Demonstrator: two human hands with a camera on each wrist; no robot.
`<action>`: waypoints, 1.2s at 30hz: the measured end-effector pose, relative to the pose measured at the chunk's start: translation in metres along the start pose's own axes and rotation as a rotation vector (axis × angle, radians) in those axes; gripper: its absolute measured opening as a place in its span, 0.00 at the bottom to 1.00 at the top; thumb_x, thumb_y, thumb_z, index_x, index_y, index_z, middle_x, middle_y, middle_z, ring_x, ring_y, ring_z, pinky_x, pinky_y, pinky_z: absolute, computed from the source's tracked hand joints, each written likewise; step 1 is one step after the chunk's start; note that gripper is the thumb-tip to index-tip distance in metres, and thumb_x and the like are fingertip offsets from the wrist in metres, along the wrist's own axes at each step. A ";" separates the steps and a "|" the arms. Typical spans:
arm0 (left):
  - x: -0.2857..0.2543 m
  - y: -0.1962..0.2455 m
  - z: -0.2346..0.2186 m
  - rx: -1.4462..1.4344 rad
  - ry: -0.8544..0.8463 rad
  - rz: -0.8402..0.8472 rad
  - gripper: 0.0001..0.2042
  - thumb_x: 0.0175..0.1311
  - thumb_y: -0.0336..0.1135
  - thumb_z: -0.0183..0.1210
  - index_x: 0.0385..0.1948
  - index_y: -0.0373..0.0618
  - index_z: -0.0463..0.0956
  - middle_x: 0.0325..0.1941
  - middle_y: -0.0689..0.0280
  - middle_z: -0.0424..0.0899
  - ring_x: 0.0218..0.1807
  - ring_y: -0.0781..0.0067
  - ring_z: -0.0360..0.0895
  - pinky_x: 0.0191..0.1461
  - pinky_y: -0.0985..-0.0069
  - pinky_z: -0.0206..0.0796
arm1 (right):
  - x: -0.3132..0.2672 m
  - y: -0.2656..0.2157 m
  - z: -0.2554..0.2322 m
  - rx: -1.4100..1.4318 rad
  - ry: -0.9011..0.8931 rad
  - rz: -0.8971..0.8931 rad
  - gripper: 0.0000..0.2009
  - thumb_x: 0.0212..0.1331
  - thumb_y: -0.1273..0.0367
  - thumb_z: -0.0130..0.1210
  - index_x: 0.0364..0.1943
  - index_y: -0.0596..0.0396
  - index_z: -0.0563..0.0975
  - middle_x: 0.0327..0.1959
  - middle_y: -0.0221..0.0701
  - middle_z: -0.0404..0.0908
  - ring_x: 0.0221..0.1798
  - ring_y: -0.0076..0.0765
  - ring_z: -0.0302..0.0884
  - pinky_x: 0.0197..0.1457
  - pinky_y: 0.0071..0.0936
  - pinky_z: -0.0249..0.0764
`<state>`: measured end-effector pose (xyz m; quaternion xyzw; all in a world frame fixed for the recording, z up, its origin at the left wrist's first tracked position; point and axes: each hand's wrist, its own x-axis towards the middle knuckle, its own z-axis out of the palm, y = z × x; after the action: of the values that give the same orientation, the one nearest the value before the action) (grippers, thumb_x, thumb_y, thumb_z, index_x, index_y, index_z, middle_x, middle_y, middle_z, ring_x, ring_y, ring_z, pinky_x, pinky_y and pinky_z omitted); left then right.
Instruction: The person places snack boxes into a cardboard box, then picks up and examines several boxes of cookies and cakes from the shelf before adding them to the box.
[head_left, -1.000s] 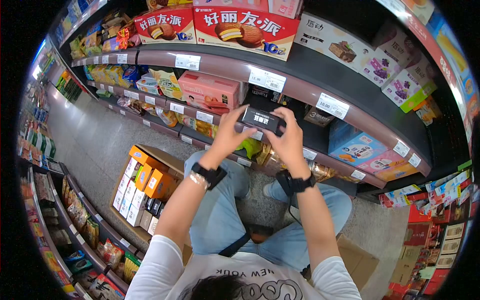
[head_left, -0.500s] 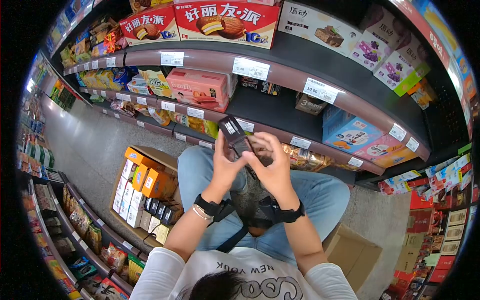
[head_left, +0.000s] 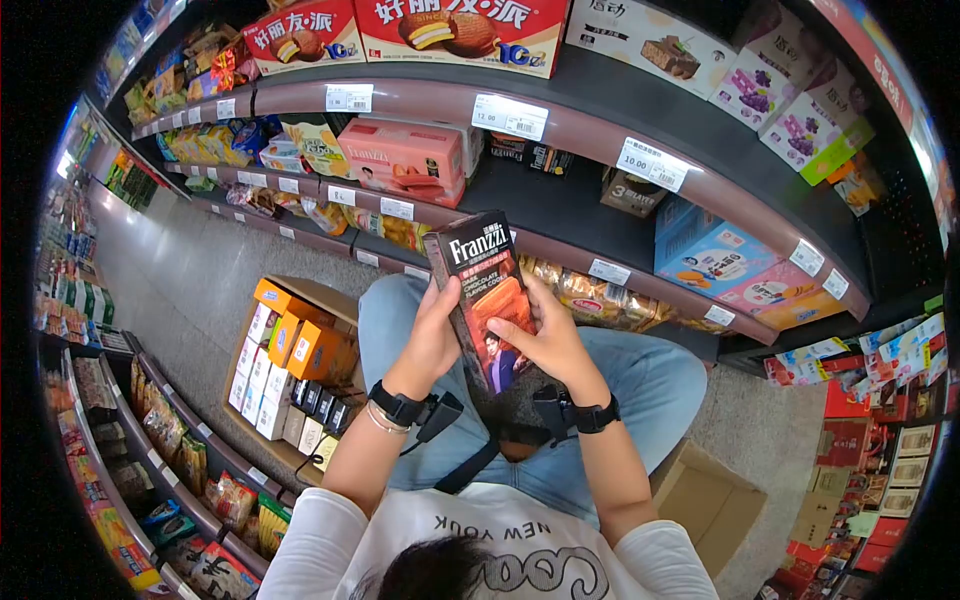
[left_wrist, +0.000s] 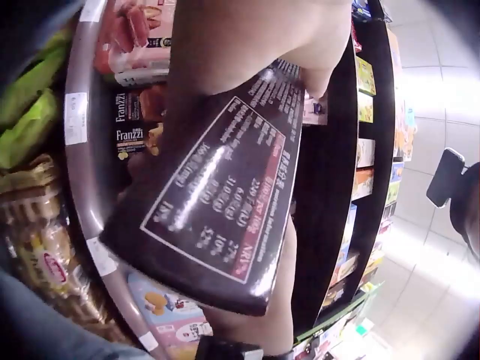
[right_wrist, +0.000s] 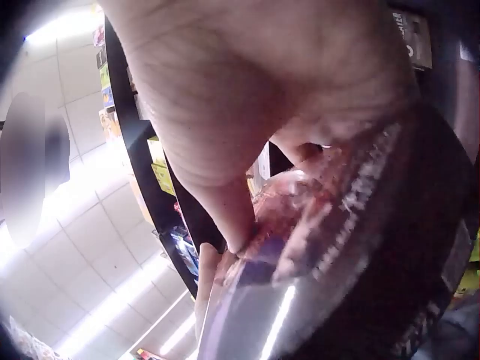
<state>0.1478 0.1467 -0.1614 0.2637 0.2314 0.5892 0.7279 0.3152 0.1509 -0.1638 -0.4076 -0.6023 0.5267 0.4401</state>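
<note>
In the head view a dark Franzzi cookie box (head_left: 482, 270) is held between both hands above the lap, its picture front facing up. The left hand (head_left: 427, 335) grips its left edge, thumb along the side. The right hand (head_left: 548, 338) holds the opposite edge, its thumb lying across the front. The left wrist view shows the box's side panel (left_wrist: 217, 202) with a printed table, under the left hand (left_wrist: 255, 45). In the right wrist view the right hand (right_wrist: 247, 97) pinches the glossy box (right_wrist: 300, 255), which is partly blurred.
A carton (head_left: 290, 465) of orange, white and black boxes stands on the floor at the left. Shelves ahead hold a pink box (head_left: 402, 160), a brown box (head_left: 630, 190) and blue boxes (head_left: 700, 245). An open cardboard carton (head_left: 705, 500) lies at the right.
The dark box has come back from the shelf edge toward the body and turned, so its picture front now shows. Both hands moved with it and changed their hold.
</note>
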 end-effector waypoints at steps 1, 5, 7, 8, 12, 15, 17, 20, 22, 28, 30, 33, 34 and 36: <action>0.000 0.000 0.002 0.012 0.019 0.007 0.21 0.71 0.41 0.44 0.62 0.45 0.56 0.61 0.60 0.68 0.61 0.65 0.68 0.62 0.66 0.64 | -0.001 0.002 0.001 0.018 0.032 0.003 0.38 0.49 0.59 0.67 0.61 0.62 0.61 0.51 0.43 0.76 0.53 0.35 0.75 0.56 0.29 0.69; -0.002 0.001 0.022 0.047 0.039 0.035 0.22 0.70 0.38 0.47 0.62 0.52 0.51 0.60 0.61 0.68 0.59 0.65 0.69 0.60 0.64 0.65 | -0.004 -0.005 -0.004 -0.242 -0.076 -0.093 0.48 0.43 0.57 0.70 0.64 0.64 0.53 0.58 0.48 0.67 0.60 0.41 0.69 0.60 0.32 0.66; -0.002 -0.001 0.023 0.063 0.021 0.035 0.23 0.69 0.36 0.49 0.61 0.54 0.49 0.60 0.61 0.67 0.60 0.65 0.68 0.60 0.62 0.65 | -0.006 -0.005 -0.006 -0.317 -0.175 -0.094 0.51 0.41 0.62 0.72 0.66 0.64 0.49 0.63 0.48 0.60 0.62 0.40 0.65 0.60 0.32 0.66; -0.002 -0.001 0.023 0.073 0.021 0.033 0.23 0.69 0.36 0.49 0.61 0.54 0.49 0.60 0.61 0.66 0.60 0.65 0.68 0.60 0.62 0.65 | -0.005 -0.005 -0.007 -0.287 -0.178 -0.065 0.51 0.40 0.62 0.72 0.65 0.65 0.49 0.62 0.48 0.61 0.60 0.40 0.66 0.57 0.34 0.69; -0.003 -0.001 0.021 0.080 0.026 0.030 0.22 0.69 0.36 0.49 0.60 0.54 0.49 0.60 0.60 0.66 0.61 0.65 0.67 0.60 0.62 0.65 | -0.008 -0.004 -0.005 -0.274 -0.174 -0.039 0.51 0.41 0.63 0.72 0.66 0.65 0.49 0.61 0.47 0.61 0.58 0.38 0.67 0.54 0.33 0.72; -0.003 0.001 0.019 0.086 0.026 0.063 0.21 0.69 0.36 0.48 0.60 0.52 0.50 0.59 0.60 0.67 0.60 0.66 0.68 0.60 0.63 0.65 | -0.007 -0.002 -0.001 -0.269 -0.152 -0.059 0.49 0.42 0.60 0.71 0.65 0.64 0.51 0.60 0.48 0.63 0.59 0.42 0.67 0.57 0.33 0.69; -0.005 0.005 0.017 0.086 0.036 0.088 0.21 0.70 0.37 0.47 0.60 0.51 0.51 0.58 0.60 0.68 0.59 0.66 0.69 0.60 0.64 0.65 | -0.007 -0.003 0.004 -0.254 -0.132 -0.083 0.48 0.43 0.55 0.69 0.63 0.66 0.54 0.59 0.52 0.66 0.63 0.50 0.66 0.64 0.36 0.62; -0.010 0.017 0.004 0.038 0.081 0.106 0.22 0.71 0.42 0.46 0.62 0.47 0.52 0.57 0.62 0.70 0.57 0.68 0.71 0.59 0.66 0.66 | -0.003 -0.016 0.013 -0.086 -0.080 -0.047 0.43 0.45 0.58 0.69 0.62 0.63 0.58 0.56 0.48 0.70 0.58 0.44 0.70 0.60 0.37 0.67; -0.016 0.030 -0.010 0.031 0.081 0.103 0.24 0.70 0.45 0.46 0.63 0.47 0.54 0.59 0.63 0.70 0.58 0.69 0.71 0.60 0.67 0.64 | 0.004 -0.023 0.021 -0.127 -0.076 -0.043 0.39 0.47 0.61 0.68 0.61 0.62 0.60 0.53 0.45 0.72 0.53 0.39 0.73 0.53 0.35 0.72; -0.061 0.082 -0.035 0.338 0.137 0.283 0.28 0.68 0.50 0.48 0.63 0.41 0.58 0.59 0.64 0.70 0.59 0.75 0.68 0.63 0.75 0.59 | 0.029 -0.046 0.079 -0.108 -0.224 -0.094 0.38 0.48 0.65 0.67 0.62 0.60 0.60 0.49 0.42 0.75 0.43 0.34 0.77 0.36 0.26 0.78; -0.084 0.099 -0.045 0.419 0.230 0.322 0.29 0.67 0.50 0.50 0.63 0.38 0.58 0.58 0.65 0.71 0.59 0.76 0.67 0.63 0.76 0.58 | 0.038 -0.051 0.105 -0.153 -0.283 -0.155 0.39 0.48 0.64 0.67 0.63 0.60 0.59 0.50 0.43 0.74 0.44 0.35 0.77 0.35 0.26 0.78; -0.120 0.121 -0.065 0.454 0.320 0.416 0.28 0.68 0.48 0.49 0.62 0.37 0.58 0.58 0.65 0.71 0.58 0.77 0.67 0.63 0.77 0.56 | 0.044 -0.058 0.152 -0.159 -0.416 -0.166 0.41 0.48 0.63 0.66 0.64 0.60 0.56 0.50 0.46 0.75 0.48 0.43 0.77 0.40 0.30 0.77; -0.133 0.128 -0.083 0.534 0.345 0.434 0.27 0.69 0.48 0.48 0.62 0.37 0.60 0.58 0.65 0.71 0.58 0.77 0.67 0.63 0.77 0.57 | 0.046 -0.057 0.168 -0.174 -0.443 -0.221 0.41 0.47 0.63 0.66 0.63 0.60 0.55 0.50 0.47 0.75 0.49 0.47 0.77 0.44 0.33 0.76; -0.161 0.139 -0.104 0.613 0.471 0.432 0.26 0.70 0.48 0.47 0.61 0.37 0.61 0.57 0.65 0.71 0.57 0.78 0.67 0.62 0.78 0.58 | 0.047 -0.056 0.203 -0.107 -0.536 -0.160 0.42 0.42 0.66 0.69 0.62 0.60 0.55 0.48 0.50 0.75 0.52 0.55 0.74 0.55 0.38 0.70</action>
<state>-0.0538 0.0236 -0.1443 0.3685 0.4943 0.6760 0.4035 0.1056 0.1339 -0.1156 -0.2276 -0.7545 0.5468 0.2829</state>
